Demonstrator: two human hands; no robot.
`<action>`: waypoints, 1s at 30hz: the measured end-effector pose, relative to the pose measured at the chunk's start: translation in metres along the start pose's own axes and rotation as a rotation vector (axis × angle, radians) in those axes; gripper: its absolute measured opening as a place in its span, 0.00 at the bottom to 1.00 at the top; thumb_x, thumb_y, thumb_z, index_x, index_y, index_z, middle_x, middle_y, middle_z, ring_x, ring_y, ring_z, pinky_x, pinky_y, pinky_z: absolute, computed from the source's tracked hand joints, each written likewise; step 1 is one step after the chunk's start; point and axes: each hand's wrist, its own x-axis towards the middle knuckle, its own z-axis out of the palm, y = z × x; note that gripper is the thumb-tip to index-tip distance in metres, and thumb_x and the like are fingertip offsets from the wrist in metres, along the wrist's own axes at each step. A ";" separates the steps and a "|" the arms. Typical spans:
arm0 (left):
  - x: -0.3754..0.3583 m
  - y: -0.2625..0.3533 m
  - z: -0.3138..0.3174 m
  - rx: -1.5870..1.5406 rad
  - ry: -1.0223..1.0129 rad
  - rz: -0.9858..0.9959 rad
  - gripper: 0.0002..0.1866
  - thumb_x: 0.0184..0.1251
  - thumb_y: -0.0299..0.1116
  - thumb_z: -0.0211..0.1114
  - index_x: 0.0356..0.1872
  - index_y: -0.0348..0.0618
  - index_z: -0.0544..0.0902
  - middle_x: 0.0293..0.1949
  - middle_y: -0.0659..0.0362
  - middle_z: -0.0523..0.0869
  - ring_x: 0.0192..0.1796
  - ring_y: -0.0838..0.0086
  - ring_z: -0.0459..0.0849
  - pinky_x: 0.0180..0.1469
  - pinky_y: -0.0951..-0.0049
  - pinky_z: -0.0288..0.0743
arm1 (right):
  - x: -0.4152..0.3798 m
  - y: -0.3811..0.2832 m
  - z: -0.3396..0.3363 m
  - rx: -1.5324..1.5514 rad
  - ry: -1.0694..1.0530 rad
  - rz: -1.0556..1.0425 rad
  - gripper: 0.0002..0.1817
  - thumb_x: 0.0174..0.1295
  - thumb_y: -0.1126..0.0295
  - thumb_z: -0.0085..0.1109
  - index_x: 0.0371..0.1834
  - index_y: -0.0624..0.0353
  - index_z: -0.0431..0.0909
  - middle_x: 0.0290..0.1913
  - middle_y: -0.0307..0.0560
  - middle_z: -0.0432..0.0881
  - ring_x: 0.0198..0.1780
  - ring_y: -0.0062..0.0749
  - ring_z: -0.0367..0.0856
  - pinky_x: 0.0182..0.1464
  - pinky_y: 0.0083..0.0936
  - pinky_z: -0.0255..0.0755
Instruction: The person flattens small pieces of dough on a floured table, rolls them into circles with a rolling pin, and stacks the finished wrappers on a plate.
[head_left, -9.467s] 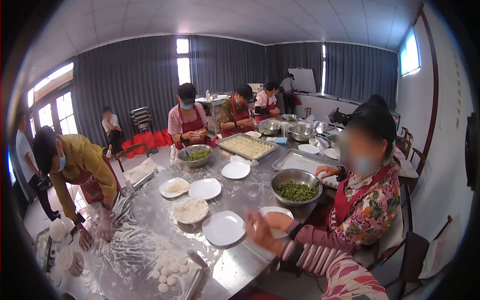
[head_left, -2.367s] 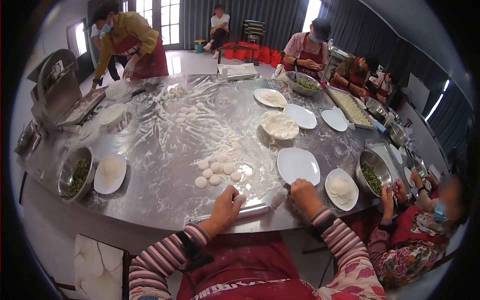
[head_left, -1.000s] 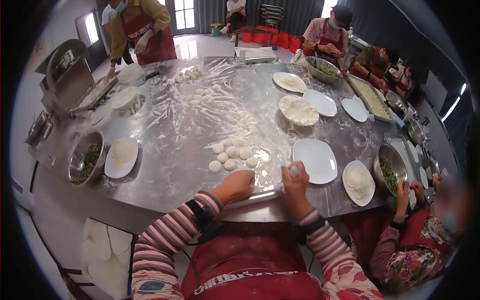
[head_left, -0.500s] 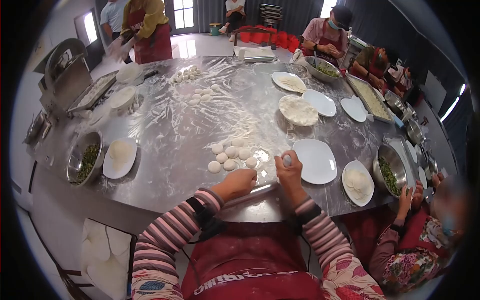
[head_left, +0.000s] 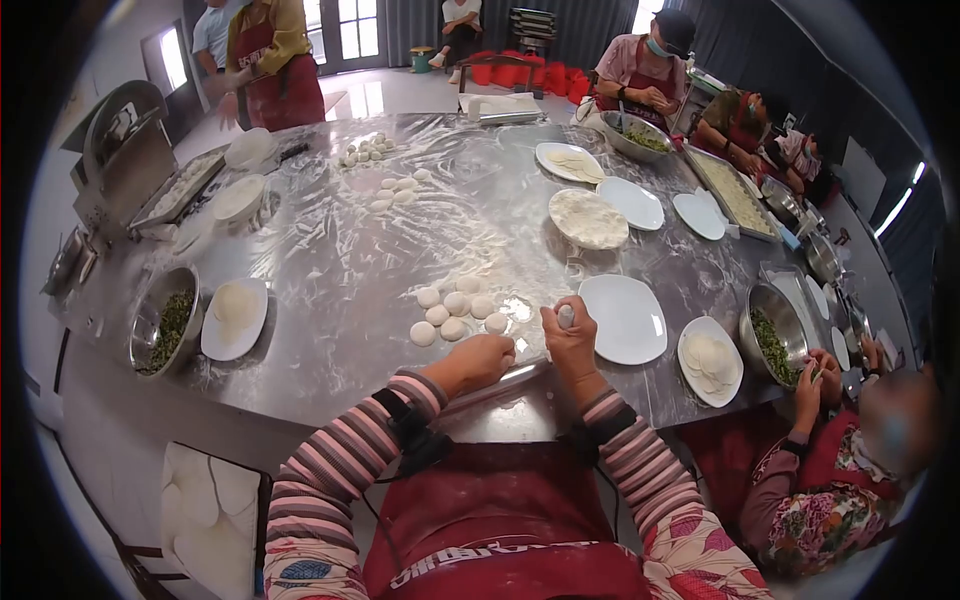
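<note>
My right hand [head_left: 571, 345] is closed around a rolling pin, and its pale rounded end [head_left: 566, 316] sticks up out of my fist. My left hand [head_left: 478, 362] is curled low over the near part of the steel table, its fingers bent under; what they hold is hidden. A shiny metal strip [head_left: 520, 373] shows between my hands. Just beyond my left hand lie several round flattened dough pieces [head_left: 452, 329] in loose flour. To the right of my right hand is a white plate [head_left: 622, 320].
Plates of stacked wrappers [head_left: 711, 362] and bowls of green filling [head_left: 770, 335] stand at both sides. A floury round dish [head_left: 588, 219] and more dough pieces [head_left: 400, 188] lie farther off. A co-worker's hands [head_left: 815, 380] work at the right; other people stand around the table.
The view has shifted slightly. My right hand remains around the pin and my left hand stays low beside it. At the right, the co-worker's hands have come closer together.
</note>
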 end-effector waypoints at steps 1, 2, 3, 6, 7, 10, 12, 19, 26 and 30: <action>-0.001 0.001 -0.003 0.005 -0.055 0.006 0.07 0.57 0.31 0.58 0.32 0.39 0.78 0.30 0.48 0.82 0.35 0.55 0.81 0.38 0.60 0.72 | -0.005 -0.003 -0.006 -0.006 -0.004 -0.002 0.09 0.53 0.75 0.64 0.29 0.58 0.70 0.17 0.46 0.71 0.18 0.31 0.73 0.23 0.28 0.67; -0.002 0.001 -0.004 0.005 -0.107 0.013 0.07 0.57 0.33 0.59 0.32 0.39 0.78 0.30 0.47 0.82 0.35 0.55 0.81 0.38 0.60 0.72 | -0.016 -0.006 -0.019 -0.005 -0.020 0.091 0.09 0.53 0.75 0.64 0.29 0.58 0.71 0.18 0.45 0.72 0.18 0.30 0.73 0.23 0.27 0.67; -0.004 -0.001 -0.004 -0.007 -0.097 0.014 0.07 0.57 0.33 0.59 0.32 0.39 0.78 0.30 0.47 0.82 0.35 0.55 0.81 0.38 0.60 0.72 | -0.029 -0.005 -0.030 -0.004 -0.036 0.182 0.09 0.53 0.75 0.64 0.29 0.58 0.71 0.18 0.45 0.72 0.19 0.30 0.73 0.24 0.27 0.67; -0.009 -0.008 -0.002 -0.051 -0.059 -0.032 0.09 0.59 0.35 0.59 0.33 0.39 0.79 0.32 0.47 0.83 0.37 0.56 0.82 0.39 0.60 0.72 | -0.063 0.009 -0.047 0.133 0.031 0.151 0.09 0.52 0.76 0.65 0.29 0.58 0.71 0.19 0.45 0.73 0.20 0.32 0.74 0.24 0.28 0.68; -0.010 -0.010 0.000 -0.072 -0.070 -0.021 0.09 0.57 0.35 0.59 0.32 0.39 0.79 0.32 0.46 0.83 0.38 0.54 0.82 0.40 0.58 0.73 | -0.059 0.008 -0.043 0.135 0.025 0.158 0.09 0.52 0.76 0.65 0.29 0.58 0.71 0.19 0.45 0.73 0.20 0.32 0.74 0.24 0.28 0.68; -0.006 -0.003 0.001 -0.047 -0.068 -0.025 0.08 0.55 0.33 0.61 0.31 0.39 0.80 0.32 0.46 0.84 0.39 0.52 0.82 0.41 0.57 0.73 | -0.020 0.005 -0.012 0.080 0.021 0.152 0.09 0.54 0.75 0.64 0.30 0.58 0.71 0.19 0.47 0.74 0.20 0.39 0.76 0.25 0.30 0.69; -0.002 0.000 0.000 -0.014 -0.043 -0.041 0.07 0.54 0.32 0.61 0.31 0.39 0.80 0.32 0.45 0.84 0.39 0.51 0.82 0.41 0.57 0.74 | 0.000 -0.004 0.000 -0.025 0.000 0.022 0.09 0.54 0.75 0.64 0.30 0.59 0.71 0.19 0.49 0.74 0.20 0.40 0.76 0.25 0.31 0.69; -0.011 0.001 -0.004 -0.032 -0.101 -0.071 0.08 0.60 0.33 0.59 0.34 0.39 0.80 0.34 0.45 0.83 0.39 0.52 0.81 0.42 0.60 0.73 | -0.047 -0.010 -0.046 -0.289 0.035 -0.261 0.10 0.52 0.76 0.65 0.30 0.59 0.71 0.20 0.47 0.75 0.21 0.39 0.77 0.26 0.31 0.70; 0.002 0.004 0.006 0.007 0.011 -0.127 0.10 0.59 0.33 0.58 0.33 0.37 0.80 0.34 0.44 0.83 0.39 0.51 0.81 0.43 0.60 0.73 | -0.003 -0.006 -0.002 -0.012 0.027 0.052 0.09 0.53 0.77 0.65 0.31 0.58 0.72 0.20 0.47 0.74 0.20 0.34 0.76 0.25 0.29 0.69; 0.004 -0.001 0.001 0.018 -0.117 -0.033 0.10 0.56 0.33 0.60 0.34 0.36 0.80 0.34 0.43 0.83 0.39 0.51 0.82 0.42 0.59 0.73 | -0.035 -0.002 -0.036 -0.366 0.005 -0.284 0.09 0.53 0.76 0.65 0.30 0.58 0.72 0.20 0.47 0.73 0.19 0.33 0.74 0.24 0.29 0.69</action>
